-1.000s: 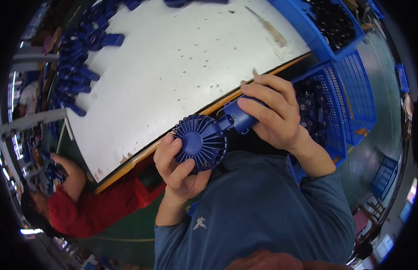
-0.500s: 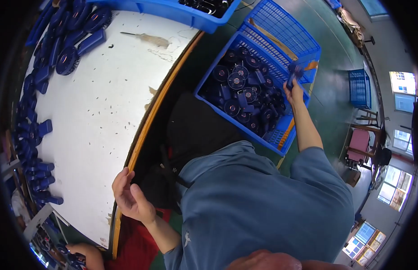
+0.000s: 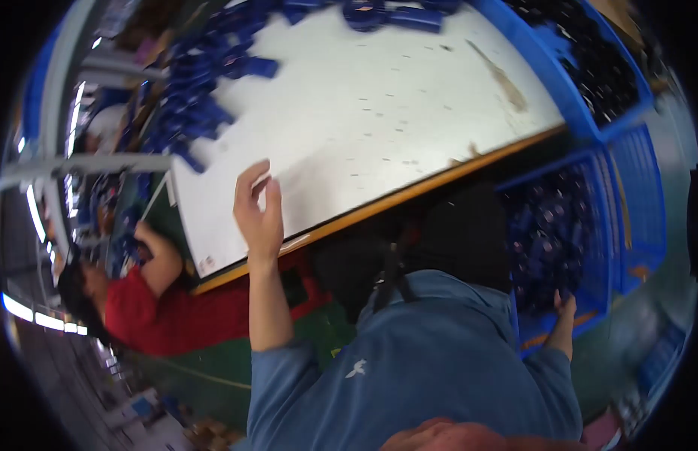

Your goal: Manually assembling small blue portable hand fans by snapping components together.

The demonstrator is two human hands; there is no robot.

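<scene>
My left hand is raised over the near edge of the white-topped table, thumb and fingers apart with nothing between them. At the right, my right hand is down at the near end of a blue plastic crate. It is beside a heap of dark blue handheld fans; blur hides whether its fingers hold one. More dark blue handheld fans are piled along the table's far left side. Another handheld fan lies at the far edge.
A blue bin of black parts stands at the table's right end. Near it lies a thin pointed tool with a pale handle. A person in red sits at the left, beyond the table's corner. Grey metal posts rise there.
My view has swung left, bringing the person in red into sight. My right hand, which held a handheld fan above the crate's far side, is now at its near end. My left hand stays open.
</scene>
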